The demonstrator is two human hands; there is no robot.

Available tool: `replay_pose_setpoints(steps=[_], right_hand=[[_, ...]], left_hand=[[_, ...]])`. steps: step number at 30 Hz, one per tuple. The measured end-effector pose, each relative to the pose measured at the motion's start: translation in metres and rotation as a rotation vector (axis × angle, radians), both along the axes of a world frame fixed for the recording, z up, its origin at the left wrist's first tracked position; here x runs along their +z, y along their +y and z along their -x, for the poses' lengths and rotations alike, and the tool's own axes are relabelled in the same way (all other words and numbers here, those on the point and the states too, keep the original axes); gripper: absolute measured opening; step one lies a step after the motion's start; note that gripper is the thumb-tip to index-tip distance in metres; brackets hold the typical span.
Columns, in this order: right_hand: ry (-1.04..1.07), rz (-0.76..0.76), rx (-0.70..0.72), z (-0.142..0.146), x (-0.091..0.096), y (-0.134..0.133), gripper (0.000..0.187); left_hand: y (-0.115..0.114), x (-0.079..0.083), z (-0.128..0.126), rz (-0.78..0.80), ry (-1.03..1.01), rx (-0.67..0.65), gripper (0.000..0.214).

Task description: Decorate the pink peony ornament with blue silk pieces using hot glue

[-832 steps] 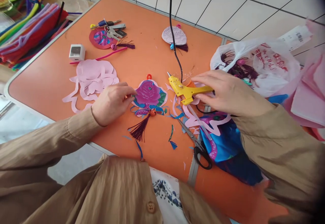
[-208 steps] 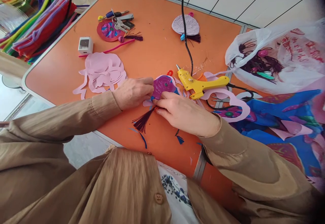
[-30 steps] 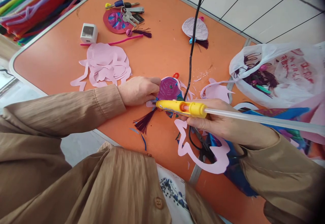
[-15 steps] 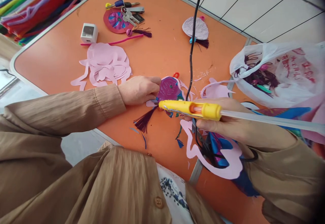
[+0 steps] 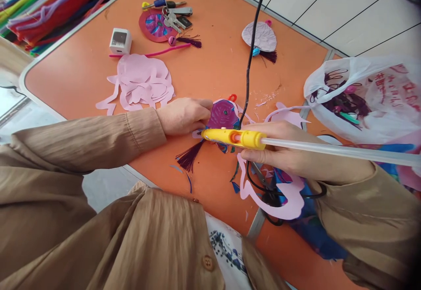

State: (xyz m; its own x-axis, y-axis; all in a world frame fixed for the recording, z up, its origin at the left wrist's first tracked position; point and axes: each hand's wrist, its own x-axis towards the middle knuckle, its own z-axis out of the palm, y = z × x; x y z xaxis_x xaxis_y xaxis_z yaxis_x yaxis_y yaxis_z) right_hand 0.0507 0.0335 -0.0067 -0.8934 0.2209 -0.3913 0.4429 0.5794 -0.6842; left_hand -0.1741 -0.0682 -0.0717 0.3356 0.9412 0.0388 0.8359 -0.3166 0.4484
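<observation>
A purple flower paper ornament (image 5: pixel 223 114) with a dark tassel (image 5: pixel 190 155) and a red loop lies on the orange table (image 5: pixel 204 73). My left hand (image 5: pixel 183 115) is closed, its fingers pinching the ornament's left edge against the table. My right hand (image 5: pixel 287 154) grips a yellow glue gun (image 5: pixel 233 137) held level, nozzle pointing left at the ornament's lower left edge beside my left fingers. A clear glue stick (image 5: pixel 335 151) juts from the gun's back to the right. Its black cord (image 5: pixel 251 49) rises to the top of the view.
Pink paper cut-outs (image 5: pixel 143 82) lie at the left, a pink offcut (image 5: pixel 276 196) and scissors under my right wrist. Keys (image 5: pixel 171 16), a round ornament (image 5: pixel 154 25), a white cube (image 5: pixel 120 40), a pale ornament (image 5: pixel 259 37), pipe cleaners (image 5: pixel 49 5) and a plastic bag (image 5: pixel 365 97) sit around.
The glue gun has slid slightly left, bringing its nozzle closer to my left fingers. The pink offcut under my right wrist shifted. My left hand has stayed on the ornament.
</observation>
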Motion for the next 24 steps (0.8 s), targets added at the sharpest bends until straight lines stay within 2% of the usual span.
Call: replay_pose_setpoints(steps=[3,8,13,24], right_hand=[[-0.045,0.050,0.010,-0.0002,0.0026,-0.0003,0.029],[-0.070,0.047,-0.016,-0.0002,0.0056,-0.0010,0.028],[0.028,-0.013,0.027,-0.0014,0.0002,0.0015,0.034],[0.075,-0.049,0.054,-0.0025,-0.0011,0.0016,0.038]], left_hand=[[0.0003,0.0003,-0.0002,0.001,0.004,0.001,0.021],[0.0010,0.0012,-0.0010,0.012,0.022,-0.001,0.020],[0.0013,0.0015,-0.0009,0.003,0.025,-0.005,0.020],[0.0009,0.0003,-0.0004,0.008,0.004,-0.006,0.020]])
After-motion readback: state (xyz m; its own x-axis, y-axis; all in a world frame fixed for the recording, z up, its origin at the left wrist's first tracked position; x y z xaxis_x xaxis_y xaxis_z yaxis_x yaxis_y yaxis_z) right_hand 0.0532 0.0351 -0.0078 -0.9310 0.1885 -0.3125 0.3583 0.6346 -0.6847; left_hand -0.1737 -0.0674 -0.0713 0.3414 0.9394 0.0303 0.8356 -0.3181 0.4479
